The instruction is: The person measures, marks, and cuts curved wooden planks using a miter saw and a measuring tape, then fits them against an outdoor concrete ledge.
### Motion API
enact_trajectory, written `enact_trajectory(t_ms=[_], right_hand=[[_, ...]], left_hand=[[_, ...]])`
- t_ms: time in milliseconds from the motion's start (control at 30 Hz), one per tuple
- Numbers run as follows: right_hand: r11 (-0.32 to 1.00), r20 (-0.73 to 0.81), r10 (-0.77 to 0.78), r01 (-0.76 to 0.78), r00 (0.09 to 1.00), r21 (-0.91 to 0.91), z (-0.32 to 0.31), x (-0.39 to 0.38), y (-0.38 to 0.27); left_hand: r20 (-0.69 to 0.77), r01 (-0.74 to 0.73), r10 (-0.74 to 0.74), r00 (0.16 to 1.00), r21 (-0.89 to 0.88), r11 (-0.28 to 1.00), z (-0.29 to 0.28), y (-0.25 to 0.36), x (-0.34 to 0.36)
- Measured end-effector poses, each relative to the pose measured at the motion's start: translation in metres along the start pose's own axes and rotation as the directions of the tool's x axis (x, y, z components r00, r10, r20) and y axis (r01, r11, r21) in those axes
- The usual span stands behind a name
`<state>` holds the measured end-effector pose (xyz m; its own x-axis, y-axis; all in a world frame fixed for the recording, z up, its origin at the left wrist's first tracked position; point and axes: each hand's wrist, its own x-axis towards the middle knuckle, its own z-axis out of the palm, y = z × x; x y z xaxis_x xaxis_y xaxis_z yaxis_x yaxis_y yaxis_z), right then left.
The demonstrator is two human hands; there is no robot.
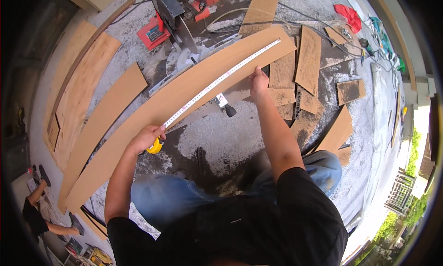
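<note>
Your left hand (146,138) gripped the yellow tape measure (155,147), its blade (219,79) stretched along the long tan board (177,93) beside the saw (168,10); your right hand (259,83) held the board's near edge.

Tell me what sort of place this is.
Probably a makeshift cutting area on a building site: a red saw on the dusty floor, scattered board offcuts, and a tape measure extended along a long board.
</note>
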<state>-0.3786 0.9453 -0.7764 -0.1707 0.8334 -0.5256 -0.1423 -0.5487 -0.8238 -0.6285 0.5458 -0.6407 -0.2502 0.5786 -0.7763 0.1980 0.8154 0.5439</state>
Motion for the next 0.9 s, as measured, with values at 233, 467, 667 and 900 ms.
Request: enact_trajectory(t_ms=[233, 467, 667, 900], right_hand=[[0.93, -0.246, -0.338, 0.281, 0.908, -0.238, -0.048, 0.048, -0.067], [0.956, 0.059, -0.061, 0.075, 0.996, -0.284, 0.009, -0.051, -0.05], [0.922, 0.021, -0.037, 0.042, 0.999, -0.385, 0.024, -0.036, -0.06], [0.844, -0.029, 0.021, -0.034, 0.999, -0.535, 0.022, 0.011, -0.098]], left_hand=[[0.099, -0.082, 0.09, 0.991, -0.078, 0.994, 0.026, 0.045, 0.044], [0.173, -0.171, 0.185, 0.967, -0.09, 0.981, 0.045, 0.067, 0.082], [0.117, -0.23, 0.251, 0.961, -0.167, 0.959, 0.044, 0.059, 0.083], [-0.078, -0.211, 0.201, 0.977, -0.171, 0.962, -0.005, -0.023, 0.029]])
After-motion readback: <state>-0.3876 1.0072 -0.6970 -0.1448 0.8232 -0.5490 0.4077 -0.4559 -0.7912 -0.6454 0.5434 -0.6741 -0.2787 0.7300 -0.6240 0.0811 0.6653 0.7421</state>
